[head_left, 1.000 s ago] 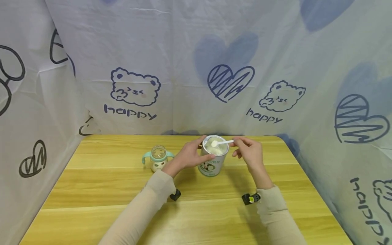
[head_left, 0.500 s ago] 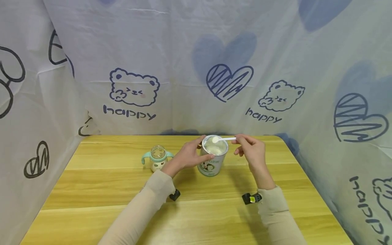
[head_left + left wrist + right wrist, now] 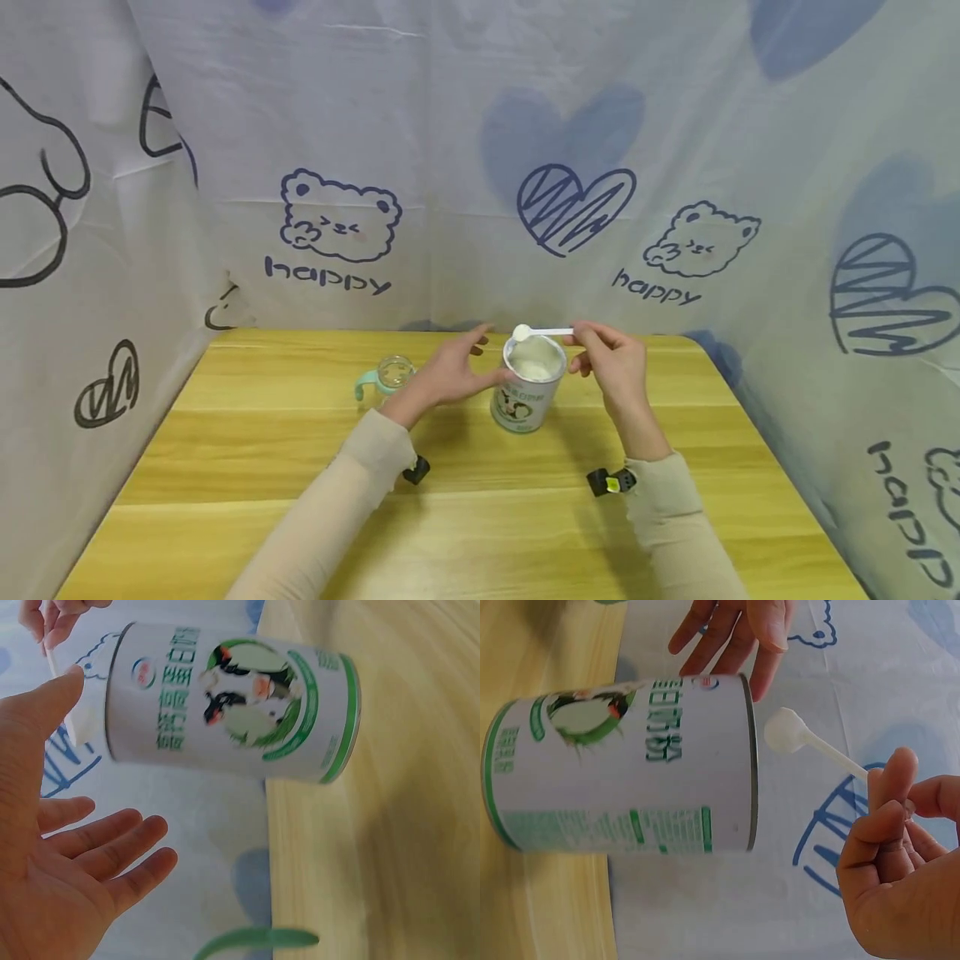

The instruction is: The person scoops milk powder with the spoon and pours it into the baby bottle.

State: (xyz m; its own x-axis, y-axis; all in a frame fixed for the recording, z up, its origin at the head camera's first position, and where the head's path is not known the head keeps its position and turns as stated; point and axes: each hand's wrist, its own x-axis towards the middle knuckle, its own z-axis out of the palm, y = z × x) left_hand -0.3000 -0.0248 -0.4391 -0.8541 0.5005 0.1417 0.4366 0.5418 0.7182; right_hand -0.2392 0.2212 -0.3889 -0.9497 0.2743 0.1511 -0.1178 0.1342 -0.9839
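An open can of milk powder [image 3: 519,407] stands upright on the table, pale powder visible inside it. My right hand [image 3: 618,371] pinches the handle of a white scoop [image 3: 553,332]. The scoop's bowl, heaped with powder, is just above the can's far rim. Beside the can on the left, my left hand [image 3: 456,373] has its fingers spread and holds nothing; its thumb is close to the can, and whether they touch I cannot tell. A clear baby bottle with mint green handles [image 3: 366,379] stands lidless to the left, partly hidden behind my left hand and wrist.
The wooden table [image 3: 517,533] ends at a back edge just behind the can. A white cloth [image 3: 450,250] printed with bears and hearts hangs behind the table and along its sides.
My right hand has lifted the scoop out of the can with powder in it. My left hand has let go of the can and moved left, now covering more of the bottle.
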